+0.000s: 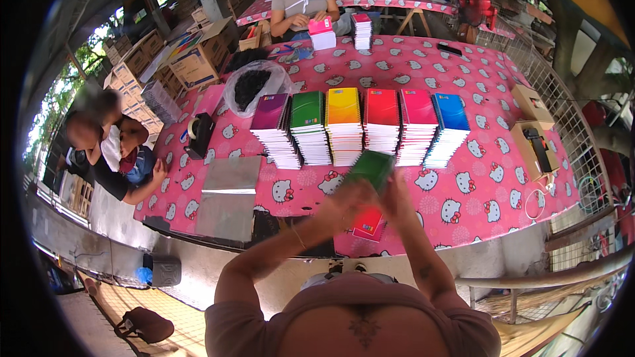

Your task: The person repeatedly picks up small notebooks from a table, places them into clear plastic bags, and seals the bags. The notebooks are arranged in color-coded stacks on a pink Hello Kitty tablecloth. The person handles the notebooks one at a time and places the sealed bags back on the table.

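Observation:
A green spiral notebook is held up over the near part of the table, tilted and slightly smeared by motion. My left hand grips its lower left side, and my right hand closes on its right edge. Beneath them lies a red notebook, partly covered by my hands, with a pink edge showing under it. Just beyond stands a row of notebook stacks: purple, green, yellow, red, pink and blue.
Left of the stacks are a tape dispenser, a grey board and a plastic bag with black contents. Small cardboard boxes sit at right. Across the pink-covered table, another person handles a pink notebook. People sit at left.

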`<state>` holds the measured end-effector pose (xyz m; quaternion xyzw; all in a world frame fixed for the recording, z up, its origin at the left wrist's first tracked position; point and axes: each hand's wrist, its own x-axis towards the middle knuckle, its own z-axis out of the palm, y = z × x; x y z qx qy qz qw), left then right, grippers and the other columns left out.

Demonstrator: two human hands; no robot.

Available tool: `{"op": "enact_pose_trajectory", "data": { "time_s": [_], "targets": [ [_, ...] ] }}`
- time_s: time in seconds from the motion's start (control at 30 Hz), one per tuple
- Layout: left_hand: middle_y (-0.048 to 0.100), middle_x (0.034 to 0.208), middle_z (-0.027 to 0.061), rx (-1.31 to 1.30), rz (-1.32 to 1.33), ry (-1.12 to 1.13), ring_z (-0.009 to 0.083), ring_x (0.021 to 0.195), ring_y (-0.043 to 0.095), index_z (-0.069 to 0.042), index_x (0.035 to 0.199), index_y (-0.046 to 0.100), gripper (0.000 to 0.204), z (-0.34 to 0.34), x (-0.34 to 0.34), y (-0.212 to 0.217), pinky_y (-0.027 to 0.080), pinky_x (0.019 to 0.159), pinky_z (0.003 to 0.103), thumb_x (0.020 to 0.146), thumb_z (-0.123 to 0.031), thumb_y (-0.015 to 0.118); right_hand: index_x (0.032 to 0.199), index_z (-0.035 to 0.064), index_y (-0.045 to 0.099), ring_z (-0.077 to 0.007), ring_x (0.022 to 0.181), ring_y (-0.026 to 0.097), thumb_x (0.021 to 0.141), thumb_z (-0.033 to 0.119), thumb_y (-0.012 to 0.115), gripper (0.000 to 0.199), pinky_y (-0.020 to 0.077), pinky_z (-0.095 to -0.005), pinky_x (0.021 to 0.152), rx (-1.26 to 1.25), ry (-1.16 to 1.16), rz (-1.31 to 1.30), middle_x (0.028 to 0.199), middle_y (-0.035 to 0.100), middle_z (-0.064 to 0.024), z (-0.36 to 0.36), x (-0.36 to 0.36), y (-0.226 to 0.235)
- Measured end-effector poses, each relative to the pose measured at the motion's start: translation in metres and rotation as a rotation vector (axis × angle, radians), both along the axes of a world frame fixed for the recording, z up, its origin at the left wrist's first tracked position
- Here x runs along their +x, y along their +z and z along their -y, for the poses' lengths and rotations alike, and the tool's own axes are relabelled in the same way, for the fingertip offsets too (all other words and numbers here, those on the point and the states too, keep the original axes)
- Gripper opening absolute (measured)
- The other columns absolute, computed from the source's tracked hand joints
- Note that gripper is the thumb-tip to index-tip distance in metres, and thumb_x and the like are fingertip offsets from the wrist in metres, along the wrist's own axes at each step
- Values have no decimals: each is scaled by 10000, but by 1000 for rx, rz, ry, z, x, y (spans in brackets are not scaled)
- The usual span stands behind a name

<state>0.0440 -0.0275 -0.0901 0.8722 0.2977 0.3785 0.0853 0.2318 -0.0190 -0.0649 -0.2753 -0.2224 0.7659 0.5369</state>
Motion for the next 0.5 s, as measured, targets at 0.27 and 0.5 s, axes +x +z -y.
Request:
{"op": "enact_pose_trajectory", "data": {
  "time_s": [0.27,0.5],
  "targets": [
    [620,976,216,317,6,1042,419,886,615,-28,1298,546,512,-118,-114,62,508,824,511,885,-307,662,1306,30,473,-333,1109,555,874,345,708,583,463,-454,925,188,-222,1216,1152,587,-161,21,37,-121],
    [696,936,237,-207,-170,1240,439,906,663,-10,982,704,497,-149,-196,66,510,803,525,842,-485,672,1434,124,410,-396,1266,331,787,425,774,801,277,-535,1041,58,-470,1446,1372,337,-199,29,3,-164]
  ]
}}
